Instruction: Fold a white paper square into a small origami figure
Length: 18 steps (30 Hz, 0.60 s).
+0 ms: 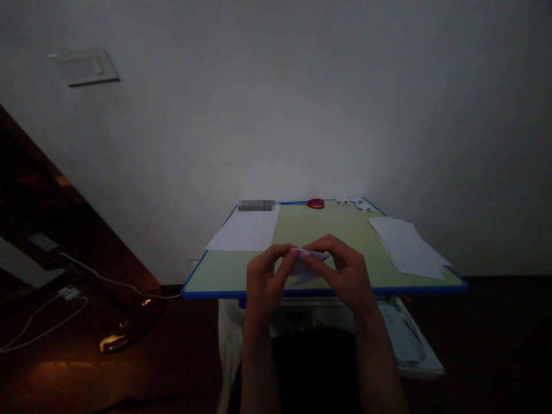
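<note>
A small folded piece of white paper (305, 272) is held up between both hands, above the near part of the green table (319, 230). My left hand (268, 276) pinches its upper left edge between thumb and fingers. On the other side, my right hand (345, 270) grips the upper right edge, its thumb close to the left thumb. One pointed corner of the paper hangs below the fingers. The exact shape of the folds is partly hidden by the hands.
A white sheet (245, 230) lies at the table's left. Red-handled scissors (315, 203) and small folded paper pieces (354, 201) sit along the back edge by the wall. A stack of white paper (407, 244) is on the right. An open drawer (425, 362) juts out below.
</note>
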Each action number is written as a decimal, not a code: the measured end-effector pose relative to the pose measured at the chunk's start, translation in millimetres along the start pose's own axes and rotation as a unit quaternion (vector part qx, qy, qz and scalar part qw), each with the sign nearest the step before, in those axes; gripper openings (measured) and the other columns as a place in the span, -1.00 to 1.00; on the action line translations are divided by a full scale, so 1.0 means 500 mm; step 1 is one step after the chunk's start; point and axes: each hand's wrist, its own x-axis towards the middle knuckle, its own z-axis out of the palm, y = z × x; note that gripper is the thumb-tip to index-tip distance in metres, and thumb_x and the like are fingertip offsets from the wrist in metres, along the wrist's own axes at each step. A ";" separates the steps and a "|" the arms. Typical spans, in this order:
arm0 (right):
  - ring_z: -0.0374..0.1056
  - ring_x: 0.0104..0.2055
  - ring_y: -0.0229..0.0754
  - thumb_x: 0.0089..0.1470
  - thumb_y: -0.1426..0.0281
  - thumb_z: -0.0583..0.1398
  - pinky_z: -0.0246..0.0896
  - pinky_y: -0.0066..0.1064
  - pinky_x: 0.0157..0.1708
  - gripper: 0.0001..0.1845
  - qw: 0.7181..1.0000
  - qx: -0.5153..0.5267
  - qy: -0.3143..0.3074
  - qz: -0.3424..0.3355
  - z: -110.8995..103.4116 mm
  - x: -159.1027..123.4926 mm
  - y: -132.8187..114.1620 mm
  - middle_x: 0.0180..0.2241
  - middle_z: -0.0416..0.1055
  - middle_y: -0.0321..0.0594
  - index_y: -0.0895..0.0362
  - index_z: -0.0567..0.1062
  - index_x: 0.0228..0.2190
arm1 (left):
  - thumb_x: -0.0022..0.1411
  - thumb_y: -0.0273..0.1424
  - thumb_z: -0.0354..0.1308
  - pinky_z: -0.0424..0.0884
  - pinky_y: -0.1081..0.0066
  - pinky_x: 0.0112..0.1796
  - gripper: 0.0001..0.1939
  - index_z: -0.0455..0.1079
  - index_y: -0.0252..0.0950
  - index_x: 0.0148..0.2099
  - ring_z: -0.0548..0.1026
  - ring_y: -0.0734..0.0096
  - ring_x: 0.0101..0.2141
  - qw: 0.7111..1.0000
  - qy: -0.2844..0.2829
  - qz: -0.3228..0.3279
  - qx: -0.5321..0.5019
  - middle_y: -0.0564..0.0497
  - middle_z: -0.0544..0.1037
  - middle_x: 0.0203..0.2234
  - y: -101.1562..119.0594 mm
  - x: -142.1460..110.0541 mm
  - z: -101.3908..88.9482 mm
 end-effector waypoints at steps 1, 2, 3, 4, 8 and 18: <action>0.45 -0.23 -0.15 0.16 0.40 0.37 0.32 -0.29 -0.21 -0.93 1.000 0.008 0.005 -0.002 0.001 0.000 -0.002 -0.30 0.54 -0.27 0.02 0.64 -0.26 | 0.31 -0.36 0.29 0.45 0.46 -0.22 -0.92 0.59 -0.24 -0.22 0.57 0.40 -0.31 1.000 -0.004 0.009 0.000 0.04 0.65 -0.36 0.001 -0.001 0.000; 0.44 -0.24 -0.16 0.16 0.40 0.37 0.31 -0.30 -0.22 -0.93 1.000 0.015 0.010 -0.003 0.002 0.000 -0.005 -0.31 0.53 -0.28 0.02 0.64 -0.26 | 0.32 -0.36 0.28 0.44 0.46 -0.22 -0.91 0.58 -0.24 -0.22 0.57 0.40 -0.30 1.000 -0.007 0.016 -0.001 0.04 0.64 -0.36 0.002 -0.001 0.000; 0.44 -0.25 -0.16 0.15 0.41 0.37 0.31 -0.30 -0.23 -0.93 1.000 0.022 0.013 -0.003 0.004 -0.001 -0.008 -0.32 0.53 -0.29 0.02 0.63 -0.27 | 0.33 -0.35 0.27 0.44 0.46 -0.22 -0.90 0.58 -0.25 -0.22 0.56 0.40 -0.30 1.000 -0.007 0.022 -0.003 0.04 0.63 -0.36 0.003 -0.002 0.000; 0.43 -0.26 -0.17 0.15 0.42 0.37 0.30 -0.31 -0.24 -0.93 1.000 0.027 0.014 -0.002 0.005 -0.001 -0.010 -0.33 0.52 -0.29 0.02 0.63 -0.28 | 0.34 -0.35 0.26 0.44 0.45 -0.23 -0.89 0.57 -0.25 -0.23 0.55 0.39 -0.30 1.000 -0.007 0.026 -0.004 0.03 0.62 -0.36 0.005 -0.002 0.000; 0.41 -0.30 -0.20 0.14 0.45 0.37 0.28 -0.33 -0.28 -0.92 0.999 0.047 0.018 0.002 0.011 -0.002 -0.019 -0.36 0.51 -0.31 0.02 0.63 -0.30 | 0.35 -0.34 0.24 0.42 0.43 -0.22 -0.88 0.54 -0.26 -0.24 0.53 0.38 -0.30 0.999 0.000 0.038 -0.006 0.03 0.58 -0.37 0.009 -0.003 0.000; 0.39 -0.34 -0.24 0.15 0.52 0.35 0.23 -0.38 -0.36 -0.83 0.997 0.010 0.065 -0.025 0.027 -0.007 -0.026 -0.37 0.52 -0.33 0.00 0.67 -0.28 | 0.35 -0.37 0.24 0.39 0.41 -0.21 -0.90 0.52 -0.25 -0.24 0.49 0.39 -0.30 0.998 0.023 0.053 -0.010 0.03 0.55 -0.37 0.007 -0.004 0.009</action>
